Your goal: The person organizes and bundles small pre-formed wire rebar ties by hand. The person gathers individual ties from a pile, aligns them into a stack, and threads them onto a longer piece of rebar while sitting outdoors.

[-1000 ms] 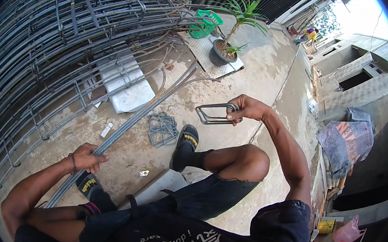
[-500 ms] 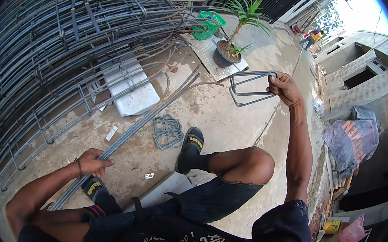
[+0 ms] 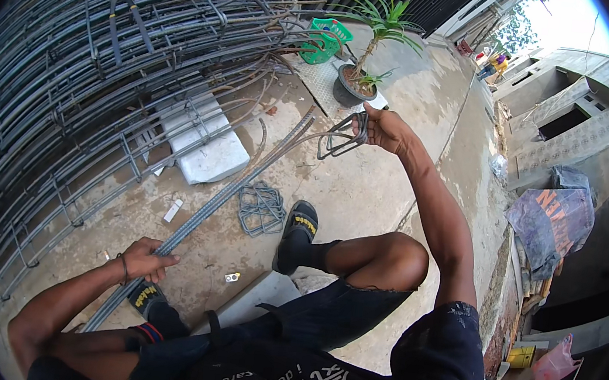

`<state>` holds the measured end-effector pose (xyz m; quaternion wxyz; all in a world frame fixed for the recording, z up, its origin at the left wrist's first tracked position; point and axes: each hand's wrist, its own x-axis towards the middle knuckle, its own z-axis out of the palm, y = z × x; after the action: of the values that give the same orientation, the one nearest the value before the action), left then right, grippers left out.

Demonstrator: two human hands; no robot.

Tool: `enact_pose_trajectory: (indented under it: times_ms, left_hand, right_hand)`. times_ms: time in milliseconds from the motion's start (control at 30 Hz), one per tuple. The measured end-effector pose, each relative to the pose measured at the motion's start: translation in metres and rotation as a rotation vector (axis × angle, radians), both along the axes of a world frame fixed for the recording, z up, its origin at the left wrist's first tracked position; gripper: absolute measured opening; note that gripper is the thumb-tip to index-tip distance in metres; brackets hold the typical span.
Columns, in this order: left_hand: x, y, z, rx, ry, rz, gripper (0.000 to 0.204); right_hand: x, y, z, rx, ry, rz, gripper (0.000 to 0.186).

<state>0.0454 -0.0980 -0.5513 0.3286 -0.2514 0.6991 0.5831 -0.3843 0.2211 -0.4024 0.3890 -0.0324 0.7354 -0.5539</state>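
Note:
My left hand (image 3: 146, 259) is closed round a bundle of long ribbed steel bars (image 3: 205, 217), which slants from my lap up to the right. In my raised right hand (image 3: 386, 130) are a few bent-wire rectangular stirrups (image 3: 339, 146), gripped at one side. They hang by the far ends of the bars, where one bar curves off to the right; whether its tip passes through them I cannot tell. A small heap of similar stirrups (image 3: 262, 210) lies on the concrete beside my foot (image 3: 300, 227).
Stacked rebar cages (image 3: 141, 47) fill the left side, with pincers (image 3: 125, 23) hung on them. A white block (image 3: 208, 150) sits beneath. Beyond stand a potted plant (image 3: 356, 84) and a green basket (image 3: 325, 41). A person (image 3: 494, 67) is far off at the upper right.
My right hand has come left and slightly down with the stirrups, which have turned and now meet the bars' far ends. The left hand keeps its hold on the bars.

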Motion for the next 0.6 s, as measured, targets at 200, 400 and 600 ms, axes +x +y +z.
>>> enact_pose_trajectory:
  times_ms: [200, 400, 600]
  left_hand:
    - [-0.004, -0.002, 0.001, -0.034, -0.01, -0.017, 0.039]
    - [0.0, -0.002, -0.002, -0.022, 0.015, -0.022, 0.041]
    - [-0.002, -0.001, 0.0, -0.022, 0.007, -0.019, 0.042]
  right_hand:
    - [0.02, -0.053, 0.013, -0.249, -0.071, -0.004, 0.023]
    - [0.029, -0.081, 0.021, -0.29, -0.094, 0.062, 0.032]
    - [0.035, -0.082, 0.023, -0.263, -0.073, 0.112, 0.032]
